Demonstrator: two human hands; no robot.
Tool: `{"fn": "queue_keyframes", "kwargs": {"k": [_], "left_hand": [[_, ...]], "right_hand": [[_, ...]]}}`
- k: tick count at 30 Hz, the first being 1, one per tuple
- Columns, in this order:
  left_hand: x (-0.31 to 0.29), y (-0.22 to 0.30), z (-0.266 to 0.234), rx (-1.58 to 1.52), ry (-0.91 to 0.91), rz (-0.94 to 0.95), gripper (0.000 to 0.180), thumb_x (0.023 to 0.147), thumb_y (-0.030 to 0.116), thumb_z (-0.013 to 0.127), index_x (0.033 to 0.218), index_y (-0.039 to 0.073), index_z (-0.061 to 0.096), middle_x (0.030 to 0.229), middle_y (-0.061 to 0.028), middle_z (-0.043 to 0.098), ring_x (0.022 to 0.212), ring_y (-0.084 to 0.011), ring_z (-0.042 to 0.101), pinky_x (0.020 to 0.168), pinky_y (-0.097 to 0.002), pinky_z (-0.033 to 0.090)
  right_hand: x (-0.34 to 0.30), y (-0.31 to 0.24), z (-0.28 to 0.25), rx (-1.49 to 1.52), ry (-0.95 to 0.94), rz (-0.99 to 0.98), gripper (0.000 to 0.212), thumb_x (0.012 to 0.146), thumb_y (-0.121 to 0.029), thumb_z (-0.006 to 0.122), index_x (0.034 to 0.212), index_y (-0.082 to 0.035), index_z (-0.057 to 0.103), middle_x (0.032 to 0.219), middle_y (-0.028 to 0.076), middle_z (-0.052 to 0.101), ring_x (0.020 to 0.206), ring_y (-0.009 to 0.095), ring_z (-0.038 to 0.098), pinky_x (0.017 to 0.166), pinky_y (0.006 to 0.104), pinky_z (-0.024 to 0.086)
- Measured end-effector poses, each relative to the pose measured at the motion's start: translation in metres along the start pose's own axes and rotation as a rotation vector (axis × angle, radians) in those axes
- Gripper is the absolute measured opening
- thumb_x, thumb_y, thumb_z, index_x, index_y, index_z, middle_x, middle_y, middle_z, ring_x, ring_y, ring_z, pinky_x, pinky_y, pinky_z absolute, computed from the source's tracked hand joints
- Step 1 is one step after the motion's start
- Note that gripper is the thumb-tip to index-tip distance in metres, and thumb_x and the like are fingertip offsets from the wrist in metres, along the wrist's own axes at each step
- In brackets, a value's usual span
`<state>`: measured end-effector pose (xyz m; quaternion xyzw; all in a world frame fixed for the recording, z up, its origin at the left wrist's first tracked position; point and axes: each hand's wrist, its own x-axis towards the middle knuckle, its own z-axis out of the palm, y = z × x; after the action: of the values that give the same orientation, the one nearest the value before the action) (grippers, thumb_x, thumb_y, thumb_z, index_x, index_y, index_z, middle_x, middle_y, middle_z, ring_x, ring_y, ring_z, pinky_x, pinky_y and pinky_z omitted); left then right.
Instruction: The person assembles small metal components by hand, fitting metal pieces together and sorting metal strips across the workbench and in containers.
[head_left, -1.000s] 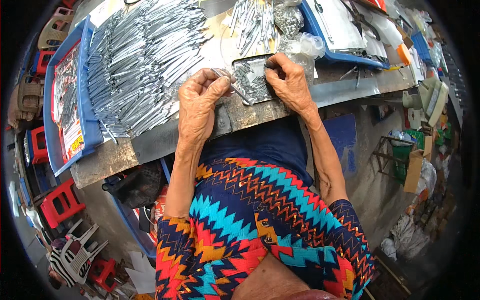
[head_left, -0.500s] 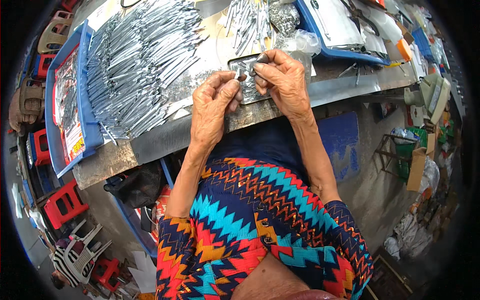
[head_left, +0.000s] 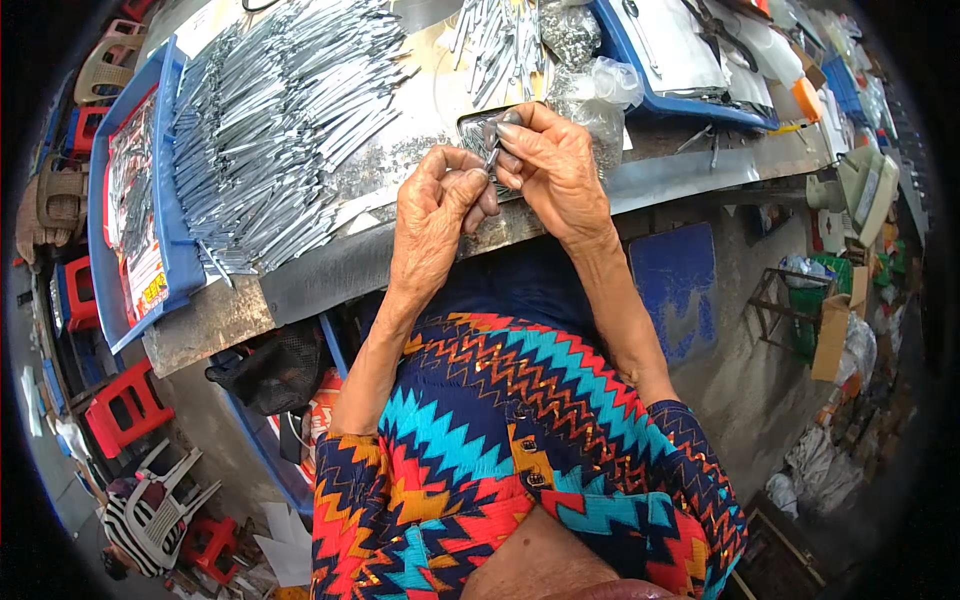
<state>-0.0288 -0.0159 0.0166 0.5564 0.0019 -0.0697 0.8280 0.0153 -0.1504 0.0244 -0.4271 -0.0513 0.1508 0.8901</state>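
Note:
My left hand [head_left: 432,208] and my right hand [head_left: 560,172] meet over the table's near edge, fingertips closed in pinches. A small, thin metal piece [head_left: 492,158] shows between their fingertips; its exact kind is too small to tell. Right behind the fingers lies a dark shallow tray [head_left: 463,122] with small metal parts in it, partly hidden by my hands. To the left of my hands, a wide heap of slim silvery metal strips [head_left: 290,120] covers the tabletop. Beyond the tray sits a smaller pile of similar strips [head_left: 497,45].
Clear plastic bags of small parts [head_left: 590,95] lie right of the tray. Blue trays flank the work area, one at the left [head_left: 172,200] and one at the right [head_left: 680,108]. A red stool [head_left: 128,412] stands on the floor at left, near a seated person [head_left: 130,525].
My hands have drawn together, the left moving slightly right and the right slightly left. Their fingertips now meet at the small metal piece.

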Motion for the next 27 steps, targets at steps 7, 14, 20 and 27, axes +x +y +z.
{"fn": "queue_keyframes", "kwargs": {"k": [7, 14, 20, 27], "left_hand": [[-0.0002, -0.0004, -0.0018, -0.029, -0.008, 0.005, 0.020, 0.089, 0.019, 0.053, 0.092, 0.000, 0.047, 0.068, -0.0048, 0.054, 0.055, -0.0051, 0.041, 0.049, -0.0172, 0.031], [0.0007, -0.0033, -0.0028, -0.049, -0.006, 0.005, 0.014, 0.089, 0.013, 0.051, 0.093, -0.001, 0.048, 0.067, -0.0053, 0.054, 0.052, -0.0044, 0.038, 0.047, -0.0167, 0.031], [-0.0016, 0.0028, -0.0024, 0.043, 0.006, 0.003, 0.011, 0.089, 0.010, 0.049, 0.093, 0.000, 0.049, 0.067, -0.0040, 0.054, 0.053, -0.0048, 0.041, 0.048, -0.0171, 0.033], [-0.0031, 0.0047, 0.0020, 0.486, 0.051, 0.137, 0.006, 0.088, 0.008, 0.050, 0.087, 0.002, 0.051, 0.066, -0.0006, 0.052, 0.059, -0.0053, 0.046, 0.052, -0.0187, 0.036]], "right_hand": [[-0.0004, 0.0011, 0.0007, 0.040, -0.012, 0.015, 0.011, 0.085, -0.007, 0.055, 0.086, 0.004, 0.054, 0.069, 0.002, 0.050, 0.059, 0.007, 0.047, 0.051, 0.0205, 0.041], [-0.0014, -0.0010, -0.0014, 0.017, -0.028, 0.017, 0.011, 0.086, -0.007, 0.054, 0.086, 0.004, 0.053, 0.070, 0.004, 0.051, 0.060, 0.009, 0.049, 0.052, 0.0216, 0.043], [-0.0013, -0.0029, -0.0044, -0.077, -0.039, 0.017, 0.013, 0.086, -0.008, 0.054, 0.088, 0.005, 0.052, 0.067, 0.005, 0.053, 0.057, 0.010, 0.052, 0.050, 0.0217, 0.043], [-0.0099, -0.0045, -0.0073, -0.334, 0.006, -0.019, 0.012, 0.084, -0.007, 0.056, 0.084, 0.004, 0.053, 0.065, 0.004, 0.054, 0.056, 0.008, 0.052, 0.051, 0.0201, 0.043]]}}
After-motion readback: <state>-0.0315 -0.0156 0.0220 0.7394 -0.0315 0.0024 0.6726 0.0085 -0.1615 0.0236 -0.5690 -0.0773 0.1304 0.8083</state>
